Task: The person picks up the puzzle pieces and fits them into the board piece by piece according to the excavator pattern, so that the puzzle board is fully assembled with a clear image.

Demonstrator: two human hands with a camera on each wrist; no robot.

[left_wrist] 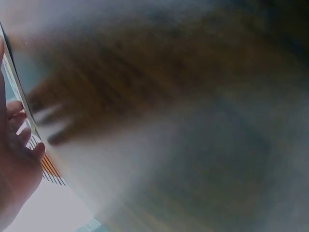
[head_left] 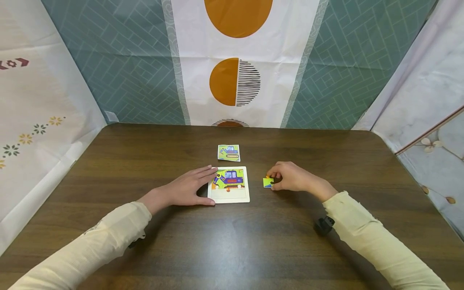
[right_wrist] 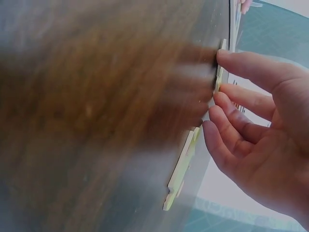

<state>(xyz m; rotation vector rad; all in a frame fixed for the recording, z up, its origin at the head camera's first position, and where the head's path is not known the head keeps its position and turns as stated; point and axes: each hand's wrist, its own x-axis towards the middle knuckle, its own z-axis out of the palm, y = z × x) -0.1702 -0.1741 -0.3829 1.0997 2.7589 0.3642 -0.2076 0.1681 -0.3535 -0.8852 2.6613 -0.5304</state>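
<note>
My left hand [head_left: 188, 187] spreads its fingers along the left edge of the puzzle board [head_left: 228, 197] on the tabletop [head_left: 232, 245]; my right hand [head_left: 295, 178] pinches a green puzzle piece [head_left: 268, 182] near the board's right side. Beyond the board lies a picture card [head_left: 229, 153].

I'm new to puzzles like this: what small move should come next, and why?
Probably lift the green-and-blue piece toward the puzzle tray. The right hand pinches it, the tray has a bare area on its near side, and the left hand rests on the tray's left edge.
</note>
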